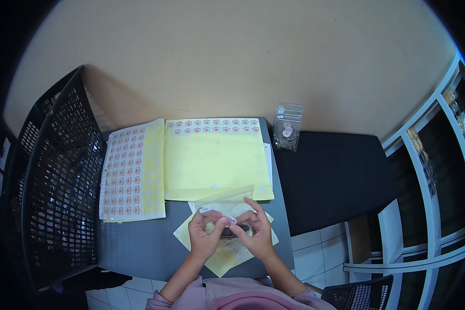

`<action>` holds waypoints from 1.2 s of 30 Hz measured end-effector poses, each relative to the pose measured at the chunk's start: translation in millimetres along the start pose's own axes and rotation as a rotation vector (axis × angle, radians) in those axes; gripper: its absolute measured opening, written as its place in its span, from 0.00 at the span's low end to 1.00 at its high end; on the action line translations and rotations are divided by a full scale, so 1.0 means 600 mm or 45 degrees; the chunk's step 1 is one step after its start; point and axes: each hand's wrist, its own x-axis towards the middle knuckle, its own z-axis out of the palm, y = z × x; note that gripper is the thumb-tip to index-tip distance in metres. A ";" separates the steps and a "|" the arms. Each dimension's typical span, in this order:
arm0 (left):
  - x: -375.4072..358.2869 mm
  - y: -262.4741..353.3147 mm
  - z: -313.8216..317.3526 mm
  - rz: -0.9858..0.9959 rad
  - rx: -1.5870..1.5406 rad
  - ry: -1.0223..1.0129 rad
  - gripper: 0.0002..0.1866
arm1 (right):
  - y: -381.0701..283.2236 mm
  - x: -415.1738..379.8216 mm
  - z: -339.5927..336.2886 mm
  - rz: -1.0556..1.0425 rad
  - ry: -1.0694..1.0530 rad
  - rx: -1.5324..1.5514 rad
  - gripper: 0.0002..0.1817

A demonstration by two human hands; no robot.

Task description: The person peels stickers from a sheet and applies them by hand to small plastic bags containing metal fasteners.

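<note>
Between my two hands, near the front of the grey table, is a clear plastic zip bag [230, 200] with dark coiled-looking contents at its lower end. My left hand [204, 232] is closed on the bag's left side, and my right hand [258, 232] is closed on its right side with the index finger raised. Both thumbs meet at a small whitish sticker [231, 221] on the front of the bag. Below the bag lie yellow backing sheets [219, 264], partly hidden by my hands.
Behind my hands are a mostly bare yellow sticker sheet [217, 160] and a fuller sticker sheet [124, 170]. A black crate [62, 181] stands at left. Filled zip bags [287, 129] lie on the black surface [336, 181] at right, beside white shelving [426, 175].
</note>
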 end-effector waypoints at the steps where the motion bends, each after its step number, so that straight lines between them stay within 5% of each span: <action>1: -0.001 -0.003 0.006 0.003 -0.050 0.085 0.07 | -0.001 0.001 -0.003 -0.030 -0.002 -0.042 0.35; 8: 0.025 -0.026 0.023 -0.156 -0.346 0.114 0.11 | 0.022 -0.009 -0.050 0.004 -0.129 -0.186 0.22; 10: 0.033 -0.008 0.027 -0.093 -0.333 -0.123 0.20 | 0.024 -0.008 -0.067 0.181 -0.128 0.056 0.21; 13: 0.035 -0.019 0.003 -0.077 -0.324 -0.323 0.30 | 0.016 0.020 -0.113 0.027 0.055 0.182 0.20; 17: 0.024 -0.015 -0.064 -0.014 0.053 0.055 0.30 | 0.032 0.112 -0.213 -0.193 0.383 0.053 0.17; 25: -0.047 -0.041 -0.210 -0.014 0.547 0.726 0.22 | 0.166 0.292 -0.359 0.065 0.321 -0.017 0.15; 33: -0.081 -0.087 -0.251 -0.051 0.622 0.886 0.18 | 0.190 0.328 -0.358 0.129 0.446 -0.355 0.21; 35: -0.078 -0.084 -0.246 -0.041 0.619 0.865 0.18 | 0.208 0.329 -0.359 0.016 0.708 -1.034 0.27; 36: -0.076 -0.083 -0.242 -0.039 0.610 0.859 0.17 | 0.197 0.326 -0.349 0.013 0.708 -1.032 0.27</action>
